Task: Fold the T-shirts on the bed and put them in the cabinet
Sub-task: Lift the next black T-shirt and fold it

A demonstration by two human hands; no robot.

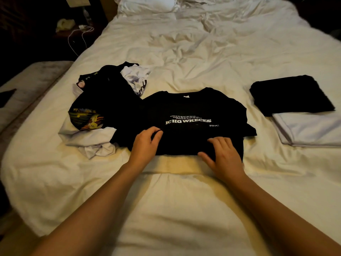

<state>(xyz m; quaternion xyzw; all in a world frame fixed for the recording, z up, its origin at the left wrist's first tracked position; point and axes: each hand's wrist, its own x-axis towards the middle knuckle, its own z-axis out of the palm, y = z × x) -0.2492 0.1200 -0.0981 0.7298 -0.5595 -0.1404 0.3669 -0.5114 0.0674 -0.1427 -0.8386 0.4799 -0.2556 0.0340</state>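
Because the black T-shirt (186, 122), lying near-centre on the bed (184, 52), is light, limp cloth, it should be taken at its near folded edge. Left hand (145, 143) pinches that fabric; right hand (221, 154) presses it flat, fingers spread.

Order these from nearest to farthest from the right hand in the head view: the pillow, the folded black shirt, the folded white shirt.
From the right hand:
1. Folded white shirt, to its right.
2. Folded black shirt, right and farther up the bed.
3. Pillow, at the bed's head.

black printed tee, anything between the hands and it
Nothing visible: both the left hand and the right hand already rest on the black printed tee at its near edge. The unfolded pile lies to its left.
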